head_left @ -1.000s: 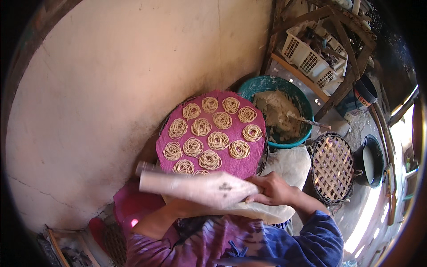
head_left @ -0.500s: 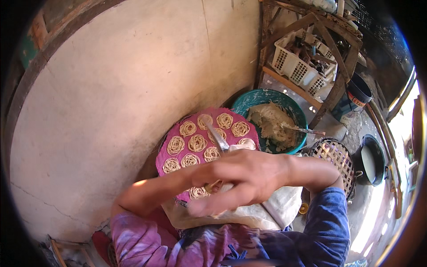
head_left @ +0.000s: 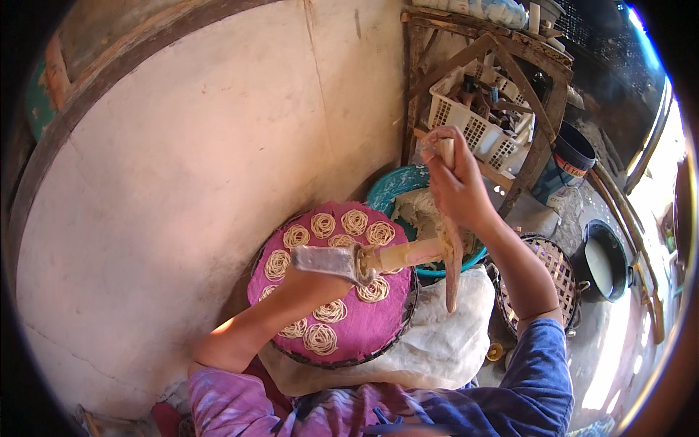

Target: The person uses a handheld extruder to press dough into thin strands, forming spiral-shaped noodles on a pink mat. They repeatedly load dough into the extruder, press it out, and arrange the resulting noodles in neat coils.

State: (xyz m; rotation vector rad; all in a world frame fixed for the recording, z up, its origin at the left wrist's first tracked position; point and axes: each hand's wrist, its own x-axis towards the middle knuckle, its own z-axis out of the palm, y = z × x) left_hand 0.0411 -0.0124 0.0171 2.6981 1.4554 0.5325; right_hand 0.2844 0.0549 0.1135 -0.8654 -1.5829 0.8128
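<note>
Your right hand (head_left: 459, 183) is raised, its fingers curled around the upper end of a wooden crossbar (head_left: 453, 269). The crossbar meets the pale plunger (head_left: 411, 253) of a hand press (head_left: 370, 261), whose metal end covers most of your left hand (head_left: 339, 286); its grip cannot be told. Beneath your left hand, pink cloth (head_left: 368, 328) on a round tray (head_left: 412, 302) bears coiled strand nests (head_left: 330, 312). Behind your right hand, a teal basin (head_left: 384, 189) holds pale dough (head_left: 416, 207); farther beyond that hand stands a white crate (head_left: 466, 125).
</note>
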